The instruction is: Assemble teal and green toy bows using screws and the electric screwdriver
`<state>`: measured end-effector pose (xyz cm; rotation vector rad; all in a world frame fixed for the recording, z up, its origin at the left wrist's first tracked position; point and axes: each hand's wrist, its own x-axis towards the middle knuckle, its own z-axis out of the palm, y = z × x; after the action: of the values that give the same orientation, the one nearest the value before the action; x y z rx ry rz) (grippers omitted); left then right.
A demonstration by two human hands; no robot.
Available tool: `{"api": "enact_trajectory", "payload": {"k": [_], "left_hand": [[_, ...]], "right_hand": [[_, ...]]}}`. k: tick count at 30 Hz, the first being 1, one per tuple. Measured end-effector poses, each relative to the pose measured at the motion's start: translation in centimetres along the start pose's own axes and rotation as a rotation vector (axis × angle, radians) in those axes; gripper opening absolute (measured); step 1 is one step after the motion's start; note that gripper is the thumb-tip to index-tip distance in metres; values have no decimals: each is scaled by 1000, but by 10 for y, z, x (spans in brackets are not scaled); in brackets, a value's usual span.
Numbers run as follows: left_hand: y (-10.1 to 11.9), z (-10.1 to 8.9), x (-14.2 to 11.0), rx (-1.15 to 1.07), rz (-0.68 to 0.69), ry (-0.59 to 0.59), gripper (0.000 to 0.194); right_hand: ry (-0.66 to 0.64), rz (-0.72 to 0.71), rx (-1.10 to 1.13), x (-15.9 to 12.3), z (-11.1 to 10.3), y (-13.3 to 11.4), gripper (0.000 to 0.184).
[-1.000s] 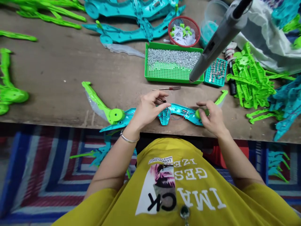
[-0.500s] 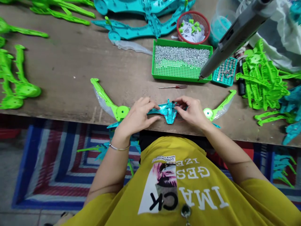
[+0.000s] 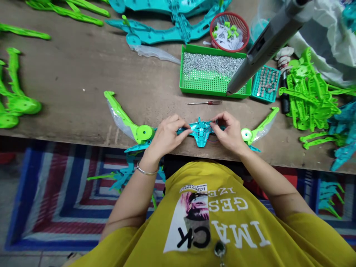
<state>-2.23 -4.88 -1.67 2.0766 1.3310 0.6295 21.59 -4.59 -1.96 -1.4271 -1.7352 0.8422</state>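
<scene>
A teal plastic toy body [image 3: 200,132] lies at the table's near edge, with a green wing arm [image 3: 125,118] on its left and another green wing arm [image 3: 258,128] on its right. My left hand [image 3: 165,135] pinches the teal body just left of its centre. My right hand [image 3: 229,131] pinches it just right of the centre, where thin red wires show. A small red-handled screwdriver [image 3: 205,102] lies on the table just beyond my hands.
A green tray of screws [image 3: 214,70] and a small teal tray [image 3: 265,83] sit behind. A grey hanging power screwdriver [image 3: 261,44] points down over them. A red basket [image 3: 229,31], piles of green parts [image 3: 308,92] and teal parts [image 3: 167,22] surround the wooden table [image 3: 69,74].
My right hand moved left from the right green wing to the centre of the teal body. Both hands now pinch its middle. The view shifted slightly.
</scene>
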Motion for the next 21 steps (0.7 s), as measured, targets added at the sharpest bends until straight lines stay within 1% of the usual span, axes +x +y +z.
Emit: {"api": "enact_trajectory", "payload": {"k": [3,5,7,9,11,14,17,21], "left_hand": [[1,2,1,-5,-60,41,10],[1,-1,2,-15,-79,44,6],[1,-7,1,-33,-68,20,9],[2,-12,-1,-46,-40,-3,14],[2,-14,-3,-45,-21,-15,15],[3,-9,-4,-29,-37,1,13],[4,0,-1,-17,-68,52,12],[5,4,4,-16,-107,61,8]], "right_hand": [[29,-87,-34,-4,-3,-3,4],[-3,-200,-37,-5,-6,-5,7],[-57,-269,-53,-5,-8,-6,10],[-64,-224,-86,-4,-8,-6,8],[-37,-118,-96,-3,-6,-4,3],[-75,-27,-40,-2,-3,-4,5],[-143,-46,26,-3,-4,-6,10],[-274,-157,90,-4,-12,-10,17]]}}
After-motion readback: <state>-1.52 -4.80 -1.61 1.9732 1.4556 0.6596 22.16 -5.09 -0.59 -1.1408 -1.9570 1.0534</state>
